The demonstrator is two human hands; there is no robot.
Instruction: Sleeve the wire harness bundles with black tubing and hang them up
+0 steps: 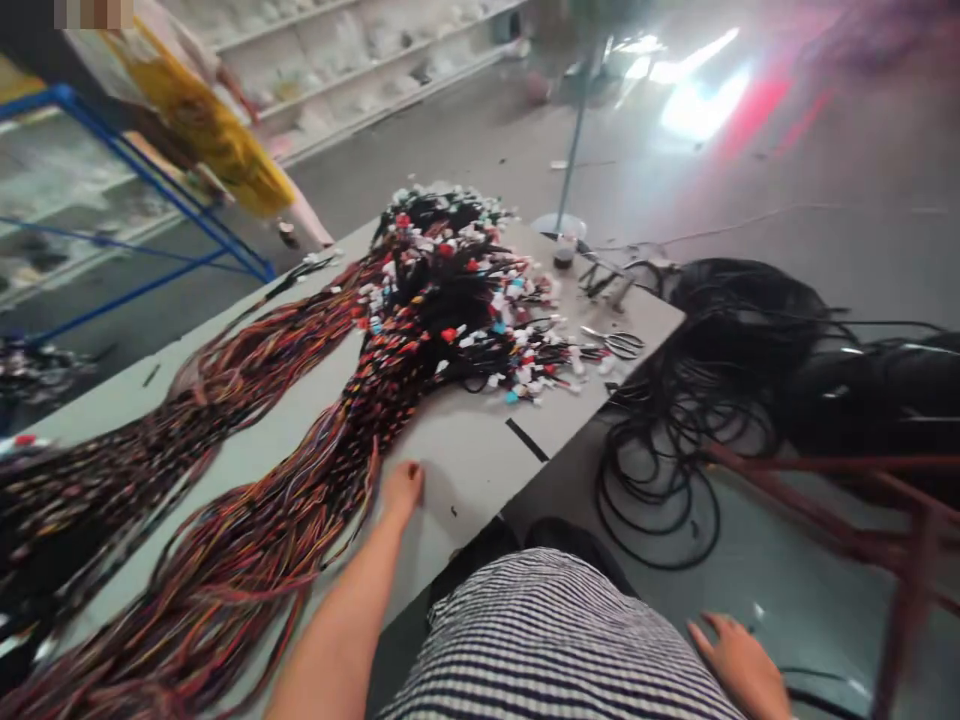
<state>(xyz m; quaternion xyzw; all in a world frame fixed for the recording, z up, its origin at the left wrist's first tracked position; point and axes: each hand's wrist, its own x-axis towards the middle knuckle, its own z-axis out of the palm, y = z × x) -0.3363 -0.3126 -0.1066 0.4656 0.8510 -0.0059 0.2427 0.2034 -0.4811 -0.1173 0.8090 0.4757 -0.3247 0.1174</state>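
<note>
My left hand rests on the pale grey worktable, its fingers curled right beside a long bundle of multicoloured wires. The wires fan out from a heap of dark cable ends carrying small white, red and blue connectors. A second wire bundle lies along the table further left. My right hand hangs below the table edge, off to the right, with its fingers apart and nothing in them. A pair of scissors lies on the table near the connectors.
Coils of black cable lie on the floor right of the table, beside a reddish metal chair frame. A small cup and a metal tool sit at the far table corner. A blue metal rack stands at the left.
</note>
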